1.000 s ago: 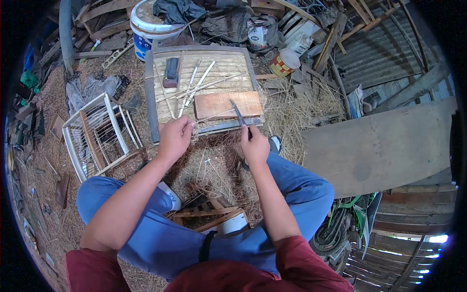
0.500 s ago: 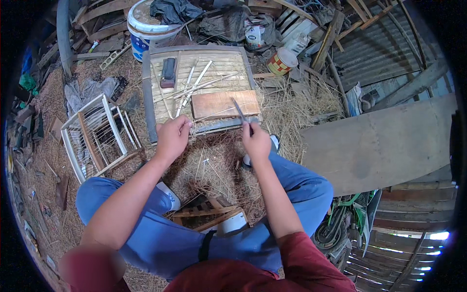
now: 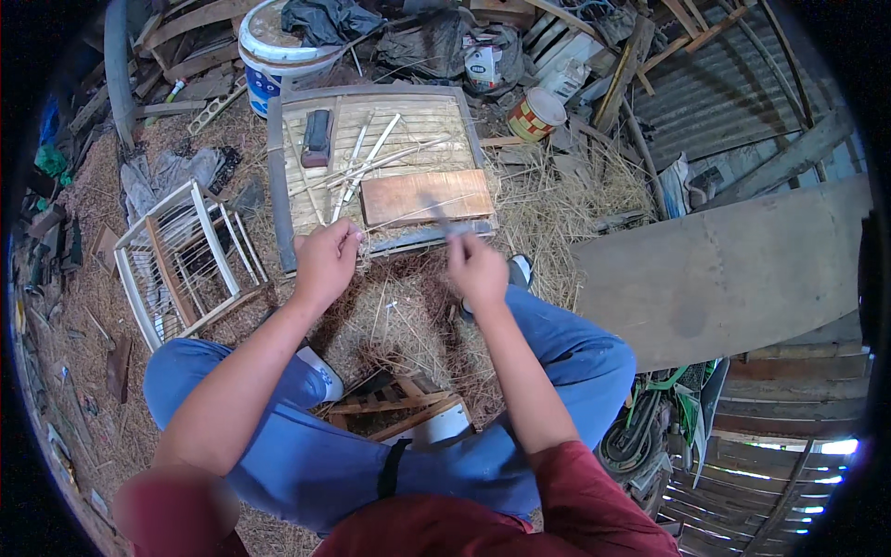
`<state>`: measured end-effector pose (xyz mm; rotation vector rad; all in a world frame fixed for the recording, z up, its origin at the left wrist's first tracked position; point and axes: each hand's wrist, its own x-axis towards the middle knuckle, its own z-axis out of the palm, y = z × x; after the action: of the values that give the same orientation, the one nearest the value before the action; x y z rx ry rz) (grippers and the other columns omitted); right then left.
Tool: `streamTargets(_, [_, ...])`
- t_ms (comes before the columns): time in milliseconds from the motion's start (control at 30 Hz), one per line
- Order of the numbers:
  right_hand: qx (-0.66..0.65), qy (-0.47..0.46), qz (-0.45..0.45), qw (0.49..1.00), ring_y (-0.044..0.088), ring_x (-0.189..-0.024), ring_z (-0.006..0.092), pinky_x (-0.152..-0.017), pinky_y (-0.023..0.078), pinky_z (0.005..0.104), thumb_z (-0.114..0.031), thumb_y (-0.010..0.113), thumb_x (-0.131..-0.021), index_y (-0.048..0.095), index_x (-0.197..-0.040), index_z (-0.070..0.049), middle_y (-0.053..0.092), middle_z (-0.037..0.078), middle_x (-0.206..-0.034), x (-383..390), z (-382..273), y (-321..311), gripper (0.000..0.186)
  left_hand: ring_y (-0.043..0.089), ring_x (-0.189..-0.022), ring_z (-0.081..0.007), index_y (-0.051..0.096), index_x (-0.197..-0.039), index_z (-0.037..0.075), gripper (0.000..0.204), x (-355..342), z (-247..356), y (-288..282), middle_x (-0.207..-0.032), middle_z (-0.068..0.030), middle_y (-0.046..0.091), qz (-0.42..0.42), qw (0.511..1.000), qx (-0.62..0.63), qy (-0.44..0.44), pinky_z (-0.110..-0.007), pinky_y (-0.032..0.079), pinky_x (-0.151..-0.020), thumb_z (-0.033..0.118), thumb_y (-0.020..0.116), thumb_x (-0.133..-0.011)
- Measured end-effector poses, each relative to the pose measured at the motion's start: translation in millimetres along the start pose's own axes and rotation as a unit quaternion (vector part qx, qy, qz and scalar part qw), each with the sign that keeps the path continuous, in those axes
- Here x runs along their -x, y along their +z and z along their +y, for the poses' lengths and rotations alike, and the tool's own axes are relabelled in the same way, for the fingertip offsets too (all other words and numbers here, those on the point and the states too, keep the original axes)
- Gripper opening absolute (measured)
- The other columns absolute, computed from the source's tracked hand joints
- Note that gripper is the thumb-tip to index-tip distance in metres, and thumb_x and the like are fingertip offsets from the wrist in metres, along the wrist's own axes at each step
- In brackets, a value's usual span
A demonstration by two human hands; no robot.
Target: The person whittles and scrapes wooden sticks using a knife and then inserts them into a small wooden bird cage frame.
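Note:
My left hand (image 3: 322, 265) pinches a thin pale strip (image 3: 401, 215) at the near edge of a framed slatted board (image 3: 282, 223); the strip extends rightward across a reddish wooden block (image 3: 394, 193) on the board. In my right hand (image 3: 475, 278) is a knife (image 3: 438, 214), its blade blurred over the block and strip; whether it touches them I cannot tell. Farther back on the board lie loose pale strips (image 3: 371, 160) and a dark oblong object (image 3: 316, 136) with a reddish end.
At left is a white-framed wire cage (image 3: 148, 276). Behind the board are a white-and-blue bucket (image 3: 283, 56), dark bags (image 3: 422, 51) and a checkered tin (image 3: 535, 115). A large grey sheet (image 3: 705, 278) lies at right, above a green motorbike part (image 3: 673, 381). Straw covers the ground.
My right hand has shifted a little left with the knife, which is now smeared by motion. My left hand stays pinched on the strip, slightly further left in the picture.

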<state>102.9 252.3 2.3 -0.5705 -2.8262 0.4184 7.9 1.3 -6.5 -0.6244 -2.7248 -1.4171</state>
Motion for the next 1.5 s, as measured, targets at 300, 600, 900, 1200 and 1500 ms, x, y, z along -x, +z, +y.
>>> streamTargets(300, [0.021, 0.055, 0.013, 0.998, 0.069, -0.062, 0.0414, -0.058, 0.055, 0.0523, -0.041, 0.063, -0.099, 0.065, -0.084, -0.011, 0.068, 0.017, -0.066, -4, 11, -2, 0.033, 0.06, -0.065, -0.0233, 0.071, -0.095, 0.01, 0.015, 1, -4, 3, -0.068, -0.0059, 0.064, 0.003, 1.0, -0.014, 0.012, -0.038, 0.036, -0.08, 0.024, 0.066, -0.099])
streamTargets(600, [0.023, 0.022, 0.041, 0.999, 0.07, -0.065, 0.0427, -0.059, 0.054, 0.0548, -0.041, 0.062, -0.099, 0.066, -0.087, -0.011, 0.068, 0.02, -0.068, 4, -8, -1, 0.033, 0.06, -0.065, -0.0249, 0.07, -0.097, 0.011, 0.013, 0, 2, 0, -0.069, -0.0069, 0.064, -0.01, 1.0, -0.001, -0.004, -0.038, 0.038, -0.08, 0.023, 0.065, -0.1])
streamTargets(900, [-0.004, 0.005, 0.02, 1.0, 0.07, -0.067, 0.0429, -0.06, 0.055, 0.0546, -0.042, 0.062, -0.1, 0.066, -0.084, -0.01, 0.07, 0.019, -0.071, 4, -1, -6, 0.035, 0.059, -0.065, -0.024, 0.068, -0.096, 0.011, 0.014, 0, -2, 4, -0.069, -0.006, 0.063, 0.006, 1.0, -0.015, -0.001, -0.038, 0.037, -0.08, 0.024, 0.066, -0.1])
streamTargets(1200, [-0.023, -0.056, -0.004, 0.998, 0.07, -0.065, 0.0426, -0.06, 0.056, 0.0536, -0.041, 0.062, -0.1, 0.066, -0.084, -0.011, 0.07, 0.019, -0.07, 20, -26, 2, 0.035, 0.059, -0.068, -0.0282, 0.069, -0.09, 0.011, 0.013, 1, 3, 0, -0.066, -0.0063, 0.06, 0.003, 1.0, 0.002, -0.01, -0.042, 0.037, -0.081, 0.022, 0.066, -0.098])
streamTargets(1500, [-0.01, -0.098, -0.046, 0.994, 0.071, -0.068, 0.0424, -0.062, 0.056, 0.054, -0.042, 0.061, -0.1, 0.066, -0.084, -0.01, 0.07, 0.019, -0.071, 24, -30, 1, 0.036, 0.06, -0.07, -0.0289, 0.068, -0.091, 0.012, 0.011, 2, -4, -1, -0.066, -0.0055, 0.06, -0.007, 1.0, -0.005, -0.018, -0.043, 0.037, -0.081, 0.021, 0.065, -0.098])
